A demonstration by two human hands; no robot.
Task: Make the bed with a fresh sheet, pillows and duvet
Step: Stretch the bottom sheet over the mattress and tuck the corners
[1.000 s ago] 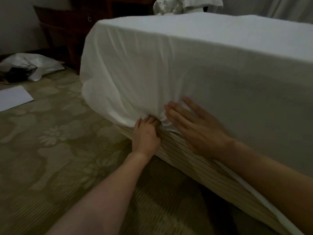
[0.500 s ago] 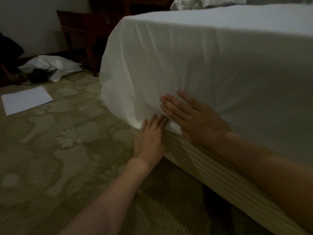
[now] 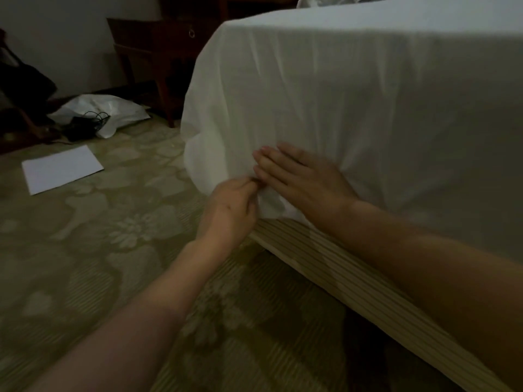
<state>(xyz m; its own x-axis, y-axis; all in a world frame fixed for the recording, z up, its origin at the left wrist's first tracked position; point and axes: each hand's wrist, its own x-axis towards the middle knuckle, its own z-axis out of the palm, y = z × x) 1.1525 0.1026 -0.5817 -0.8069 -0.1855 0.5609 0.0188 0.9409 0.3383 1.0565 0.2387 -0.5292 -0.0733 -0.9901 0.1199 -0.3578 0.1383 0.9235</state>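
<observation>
A white sheet (image 3: 353, 89) covers the mattress and hangs loose over its near corner. Below it shows the striped bed base (image 3: 348, 275). My right hand (image 3: 302, 179) lies flat with straight fingers against the side of the mattress, pressing the sheet. My left hand (image 3: 230, 210) is just left of it at the sheet's lower edge, and its thumb and fingers pinch a fold of the sheet. A heap of white bedding (image 3: 325, 0) lies at the far end of the bed.
A dark wooden nightstand (image 3: 167, 52) stands beyond the bed's corner. On the patterned carpet (image 3: 99, 250) lie a white sheet of paper (image 3: 62, 168), a white bag (image 3: 104, 114) and a dark tangle of cable (image 3: 85, 125). Something dark stands at the left wall.
My left hand has come out from under the sheet's edge and now pinches a fold of it. My right hand has stayed flat on the sheet. The view has shifted left.
</observation>
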